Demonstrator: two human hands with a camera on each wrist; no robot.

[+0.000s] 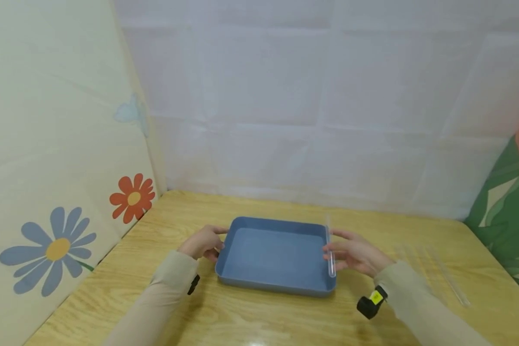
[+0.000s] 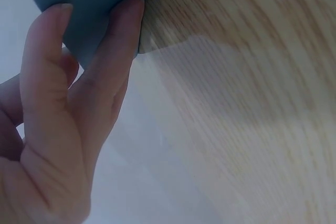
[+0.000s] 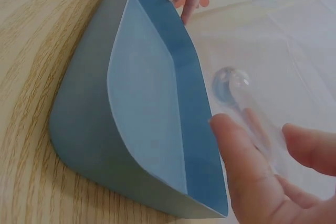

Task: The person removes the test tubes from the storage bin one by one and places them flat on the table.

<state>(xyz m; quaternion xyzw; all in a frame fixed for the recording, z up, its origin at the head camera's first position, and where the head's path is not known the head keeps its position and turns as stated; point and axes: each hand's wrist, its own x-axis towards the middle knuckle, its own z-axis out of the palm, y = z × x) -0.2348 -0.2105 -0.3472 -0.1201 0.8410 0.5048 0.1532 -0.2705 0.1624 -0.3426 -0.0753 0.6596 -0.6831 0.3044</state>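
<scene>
A shallow blue-grey rectangular tray (image 1: 277,289) stands on the wooden table between both hands. My left hand (image 1: 204,242) holds its left end, fingertips on the outer wall and at the rim; up close, two fingers (image 2: 113,51) lie along the tray wall (image 2: 92,3). At the opposite end, my right hand (image 1: 356,252) holds a clear test tube (image 1: 331,262) between thumb and fingers. The tube stands along the right rim, rounded end toward me. In the right wrist view its rounded end (image 3: 231,85) shows beyond the fingers (image 3: 236,153).
Several more clear tubes (image 1: 451,283) lie on the table (image 1: 251,317) at the right, partly behind the right forearm. A pale cloth wall (image 1: 251,120) rises behind the table, and a flower-printed cloth (image 1: 69,158) borders the left. Dark straps sit on both wrists.
</scene>
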